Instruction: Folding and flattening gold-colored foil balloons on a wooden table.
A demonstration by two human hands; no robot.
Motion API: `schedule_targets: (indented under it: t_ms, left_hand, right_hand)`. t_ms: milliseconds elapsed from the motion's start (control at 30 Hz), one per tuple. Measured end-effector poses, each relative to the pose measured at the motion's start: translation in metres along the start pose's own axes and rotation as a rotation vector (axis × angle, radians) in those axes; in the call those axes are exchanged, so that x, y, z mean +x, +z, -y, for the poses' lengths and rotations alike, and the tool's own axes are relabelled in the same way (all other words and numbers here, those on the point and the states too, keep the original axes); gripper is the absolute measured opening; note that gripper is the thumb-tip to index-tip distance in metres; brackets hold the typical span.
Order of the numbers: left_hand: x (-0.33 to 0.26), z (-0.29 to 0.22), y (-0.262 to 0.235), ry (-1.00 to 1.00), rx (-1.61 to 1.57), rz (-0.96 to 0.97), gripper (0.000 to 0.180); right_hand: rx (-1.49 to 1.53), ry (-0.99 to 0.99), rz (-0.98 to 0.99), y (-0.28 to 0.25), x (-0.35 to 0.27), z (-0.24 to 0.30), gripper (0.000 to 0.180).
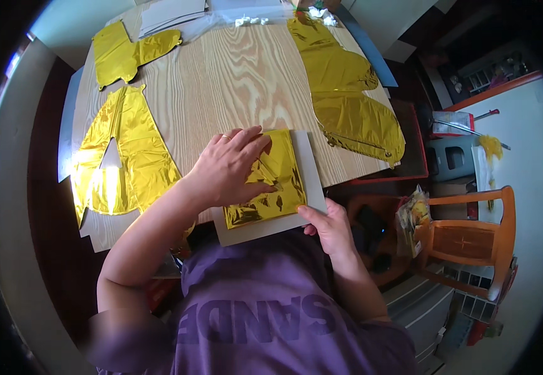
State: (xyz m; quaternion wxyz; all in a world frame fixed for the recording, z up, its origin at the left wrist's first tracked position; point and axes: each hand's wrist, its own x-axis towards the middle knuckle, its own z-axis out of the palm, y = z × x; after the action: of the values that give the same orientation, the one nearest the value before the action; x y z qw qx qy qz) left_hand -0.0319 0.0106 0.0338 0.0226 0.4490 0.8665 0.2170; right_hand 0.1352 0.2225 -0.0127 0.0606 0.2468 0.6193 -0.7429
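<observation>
A gold foil balloon [289,164], folded into a flat square, lies on a light grey card [314,170] at the table's near edge, close to my body. Across the upper left part of the foil rests my left hand [233,164], its thumb stretched away from the fingers, pressing on the shiny surface. My right hand [329,224] pinches the card's lower right corner, thumb on top by the foil's corner and fingers underneath. To the left, an A-shaped gold foil balloon [140,147] is spread flat. On the right side lies a rounded, two-lobed gold foil balloon [340,94].
Another gold foil balloon [115,55] lies at the far left of the wooden table [221,75]. Grey cards [171,14] are stacked at the back, near crumpled white tissue [251,21]. Right of the table stands a wooden chair [465,240] with a clear plastic bag [413,222] against it.
</observation>
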Motion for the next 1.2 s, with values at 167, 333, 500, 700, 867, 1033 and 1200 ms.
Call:
schedule_targets:
  t_ms: [167,333,500,700,867,1033,1200]
  left_hand:
    - [0.014,0.029,-0.008,-0.221,-0.467,0.01,0.045]
    - [0.039,0.03,-0.029,-0.49,-0.574,0.275,0.06]
    - [0.043,-0.002,-0.012,-0.332,-0.109,0.114,0.09]
    - [0.056,0.009,-0.004,-0.4,-0.225,0.17,0.069]
    - [0.065,0.031,-0.009,-0.544,-0.499,0.2,0.042]
    - [0.069,0.031,-0.017,-0.627,-0.605,0.261,0.035]
    - [0.068,0.038,-0.016,-0.681,-0.746,0.275,0.033]
  right_hand:
    - [0.116,0.011,-0.012,-0.004,0.003,-0.004,0.022]
    - [0.125,-0.017,-0.023,0.002,0.002,-0.004,0.019]
    - [0.186,-0.022,0.005,0.009,0.004,-0.002,0.017]
    - [0.202,-0.045,0.05,0.007,0.005,-0.003,0.019]
    - [0.18,-0.06,0.075,0.005,0.005,-0.001,0.016]
    - [0.18,-0.093,0.07,0.005,0.008,0.0,0.013]
    - [0.197,-0.103,0.049,0.008,0.006,0.002,0.012]
